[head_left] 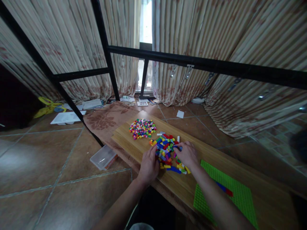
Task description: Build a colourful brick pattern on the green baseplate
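Note:
A heap of mixed-colour building bricks [166, 150] lies on a wooden board [134, 147]. My left hand [148, 166] rests palm down at the heap's left edge, fingers stretched onto the bricks. My right hand [187, 154] lies on the heap's right side, its fingers curled over some bricks; what they grip is hidden. A second pile of small coloured cubes [142, 128] sits farther back on the board. A green studded baseplate [237, 195] lies at the right beside my right forearm, with a red and blue brick [225, 189] on it.
A clear plastic box [103, 157] stands on the tiled floor left of the board. A patterned cloth [107, 118] runs under the board. Black metal frame bars [105, 48] cross in front of curtains. Papers [66, 117] and yellow scissors [48, 106] lie on the floor at the back left.

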Tool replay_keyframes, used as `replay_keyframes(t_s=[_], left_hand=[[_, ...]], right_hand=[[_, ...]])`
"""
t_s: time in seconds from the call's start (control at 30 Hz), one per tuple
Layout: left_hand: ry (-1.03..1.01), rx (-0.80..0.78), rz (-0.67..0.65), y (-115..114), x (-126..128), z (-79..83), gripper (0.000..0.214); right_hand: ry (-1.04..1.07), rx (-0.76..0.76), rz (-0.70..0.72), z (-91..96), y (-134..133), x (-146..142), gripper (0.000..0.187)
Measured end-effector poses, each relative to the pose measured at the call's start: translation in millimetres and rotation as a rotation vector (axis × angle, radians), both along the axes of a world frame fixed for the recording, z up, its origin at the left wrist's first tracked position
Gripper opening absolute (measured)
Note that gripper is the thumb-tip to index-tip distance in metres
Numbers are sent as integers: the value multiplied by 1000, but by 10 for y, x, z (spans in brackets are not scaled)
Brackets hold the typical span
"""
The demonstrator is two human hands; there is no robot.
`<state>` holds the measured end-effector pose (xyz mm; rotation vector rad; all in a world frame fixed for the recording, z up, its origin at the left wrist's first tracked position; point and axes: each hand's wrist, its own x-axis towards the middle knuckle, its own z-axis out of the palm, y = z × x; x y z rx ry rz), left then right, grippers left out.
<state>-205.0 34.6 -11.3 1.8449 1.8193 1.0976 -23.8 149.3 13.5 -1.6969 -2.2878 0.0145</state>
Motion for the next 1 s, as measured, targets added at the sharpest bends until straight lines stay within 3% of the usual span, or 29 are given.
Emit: replay_keyframes(t_s=[0.27,0.43,0.53,0.67,0.87,1.0], left_hand=[[-42,77,-88,-46,17,-11,54],[-59,106,-49,-35,13,-31,49],[-63,116,-43,-49,-9,-24,47],[-48,91,-83,-125,-68,35,46],[84,35,-218,-263,-125,74,76],[143,19,-203,-243,-106,39,78]], right_hand=[[54,-16,54,152,-32,-35,23],[109,19,307,172,-19,-323,34],[76,-2,360,126,-44,-373,33],[84,-14,361,61,-80,-206,30],[94,-10,373,30,-146,145,27],[113,-12,326,107,-63,112,26]])
